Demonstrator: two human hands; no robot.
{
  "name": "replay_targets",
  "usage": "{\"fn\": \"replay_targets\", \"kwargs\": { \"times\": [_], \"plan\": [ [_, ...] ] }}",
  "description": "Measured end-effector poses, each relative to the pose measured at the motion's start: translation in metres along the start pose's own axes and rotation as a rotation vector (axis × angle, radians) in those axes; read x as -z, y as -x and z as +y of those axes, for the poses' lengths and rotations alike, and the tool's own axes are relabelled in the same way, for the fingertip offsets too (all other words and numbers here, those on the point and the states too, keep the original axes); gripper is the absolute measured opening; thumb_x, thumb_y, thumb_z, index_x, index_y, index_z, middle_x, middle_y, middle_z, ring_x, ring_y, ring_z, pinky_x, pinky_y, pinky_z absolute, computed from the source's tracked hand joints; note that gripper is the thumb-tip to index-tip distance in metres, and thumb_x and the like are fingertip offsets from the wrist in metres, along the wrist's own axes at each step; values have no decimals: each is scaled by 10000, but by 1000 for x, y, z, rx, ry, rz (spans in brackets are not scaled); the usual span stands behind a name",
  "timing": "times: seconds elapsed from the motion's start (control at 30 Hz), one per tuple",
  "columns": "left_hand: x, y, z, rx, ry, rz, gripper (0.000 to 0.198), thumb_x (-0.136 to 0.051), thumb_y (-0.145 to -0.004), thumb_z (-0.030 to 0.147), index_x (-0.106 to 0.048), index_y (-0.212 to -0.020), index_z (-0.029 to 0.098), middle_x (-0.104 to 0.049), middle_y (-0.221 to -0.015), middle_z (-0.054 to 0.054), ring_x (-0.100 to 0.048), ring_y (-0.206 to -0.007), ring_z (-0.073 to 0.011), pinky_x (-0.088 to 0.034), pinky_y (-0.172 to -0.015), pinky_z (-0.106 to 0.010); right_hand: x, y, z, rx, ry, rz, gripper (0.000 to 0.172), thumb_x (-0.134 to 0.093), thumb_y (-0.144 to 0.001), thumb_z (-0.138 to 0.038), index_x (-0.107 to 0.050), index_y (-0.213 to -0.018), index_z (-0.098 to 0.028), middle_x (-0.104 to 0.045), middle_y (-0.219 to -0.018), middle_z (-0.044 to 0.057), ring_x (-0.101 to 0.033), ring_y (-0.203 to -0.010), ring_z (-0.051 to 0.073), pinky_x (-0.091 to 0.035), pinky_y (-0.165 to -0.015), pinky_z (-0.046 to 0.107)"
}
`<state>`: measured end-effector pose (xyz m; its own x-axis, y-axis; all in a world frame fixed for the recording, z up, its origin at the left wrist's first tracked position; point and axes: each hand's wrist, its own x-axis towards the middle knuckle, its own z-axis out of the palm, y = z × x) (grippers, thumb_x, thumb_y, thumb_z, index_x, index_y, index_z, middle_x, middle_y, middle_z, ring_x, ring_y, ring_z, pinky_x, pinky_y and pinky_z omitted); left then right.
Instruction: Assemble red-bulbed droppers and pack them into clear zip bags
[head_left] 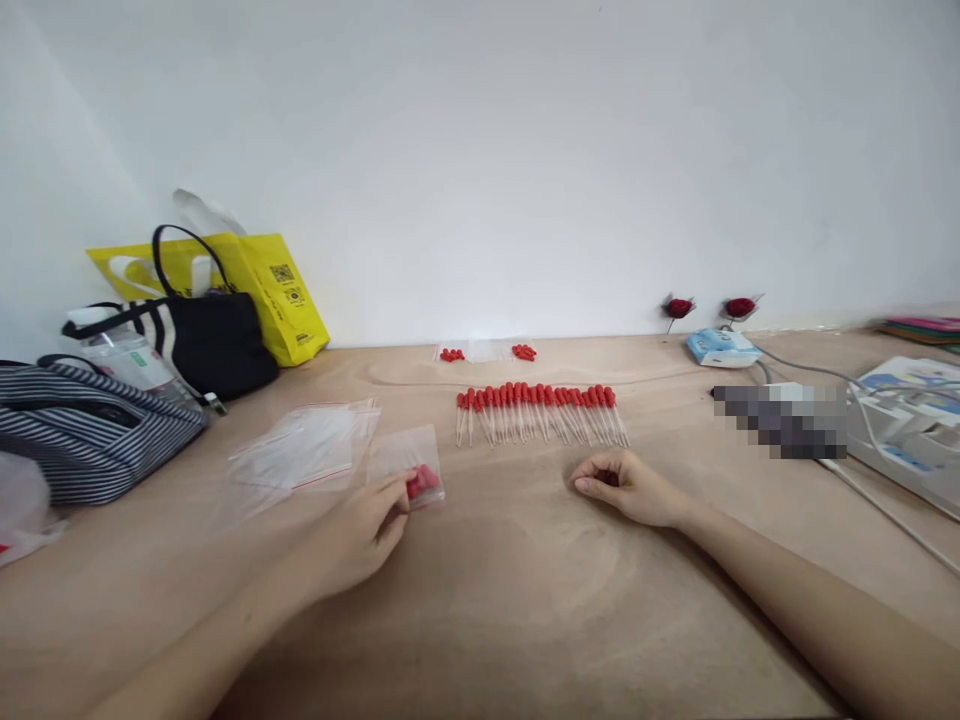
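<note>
My left hand (379, 515) lies over the lower left of a small clear zip bag (401, 450), its index fingertip touching the red rubber bulbs (426, 478) inside. The thumb is held apart from the fingers, and nothing shows in its grasp. My right hand (624, 487) rests on its side on the table, fingers loosely curled in and seemingly holding nothing. Beyond it, several droppers (540, 400) with red bulbs and clear thin tubes lie side by side in a row, bulbs toward the wall.
Flat clear zip bags (307, 445) are stacked on the left. Near the wall lies another clear bag (489, 350) with red bulbs at both ends. Bags, including a striped bag (105, 430) and yellow bag (289, 300), stand left. A blue packet (721, 348) and cables (889, 505) are right.
</note>
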<state>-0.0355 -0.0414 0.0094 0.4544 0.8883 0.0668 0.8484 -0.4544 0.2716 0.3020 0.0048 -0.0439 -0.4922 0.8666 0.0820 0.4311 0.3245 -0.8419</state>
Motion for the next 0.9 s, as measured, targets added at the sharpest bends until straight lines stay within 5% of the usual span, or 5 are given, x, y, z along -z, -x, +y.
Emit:
{"fn": "replay_targets", "kwargs": {
  "times": [0.3,0.4,0.5,0.7,0.9],
  "plan": [
    [-10,-84,-61,-67,-79,118,195,-315,-672,79,-448,-769,184,-572,-1011,-71,-519,-987,-198,-402,-832,-321,0,1,0,-2,26,-9,253,-509,-789,-388,-617,-747,-163,-562,-651,6,-474,-587,110,-373,-537,230],
    [-3,-82,-77,7,-82,250,220,-332,-753,186,-499,-895,178,-559,-1117,-71,-500,-1052,-197,-368,-906,-317,0,1,-1,6,43,-11,252,-504,-793,-382,-617,-740,-163,-565,-657,9,-473,-590,109,-374,-533,228],
    [14,-70,-101,275,-227,403,328,-320,-813,327,-516,-1032,180,-567,-1135,-66,-483,-1087,-219,-332,-948,-337,1,2,-2,12,40,-11,252,-505,-792,-384,-612,-732,-163,-559,-649,5,-474,-586,108,-377,-533,227],
    [22,-51,-142,714,-349,156,612,-367,-775,495,-511,-1100,-3,-510,-1154,-269,-454,-1094,-401,-381,-854,-462,0,2,-3,9,36,-12,244,-508,-791,-380,-609,-736,-165,-569,-663,7,-486,-599,111,-382,-546,231],
    [11,-51,-140,705,-314,172,400,-272,-799,259,-632,-798,85,-639,-881,-211,-592,-889,-352,-441,-763,-445,1,2,-3,27,44,2,239,-509,-790,-372,-609,-726,-165,-569,-652,5,-483,-590,109,-383,-549,233]
  ]
}}
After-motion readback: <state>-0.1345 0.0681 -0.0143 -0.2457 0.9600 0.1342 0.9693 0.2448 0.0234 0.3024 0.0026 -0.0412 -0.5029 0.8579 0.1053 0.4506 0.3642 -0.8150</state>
